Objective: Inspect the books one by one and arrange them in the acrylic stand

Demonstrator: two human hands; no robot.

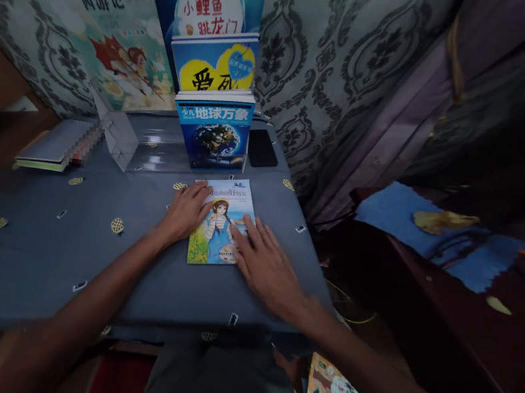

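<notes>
A light, even touch on both sides

The left hand (187, 210) lies palm down with its fingers extended and close together, its fingertips on the left side of a thin book (219, 229). The right hand (266, 261) is open too, fingers a little spread, reaching over the book's right side. Neither hand grips anything; both rest on the cover. The book lies shut and face up between them on the table (96, 242), near its right edge.

To steady or square it well, flat fingers and equal, gentle pressure from both sides should serve best; pushing harder with one hand could make so thin a book swivel. Fingertips near the margins would spare the cover from creasing, and a thumb could slip under an edge more easily there than at the middle.

Just beyond the book's far edge stands a blue book with a globe (216, 137), other upright books behind it, so sliding far forward risks a bump. A dark phone (263, 148) lies just to the right of that globe book. Farther left are a clear plastic stand (121, 134) and a small stack of notebooks (51, 142), well apart from the hands.
</notes>
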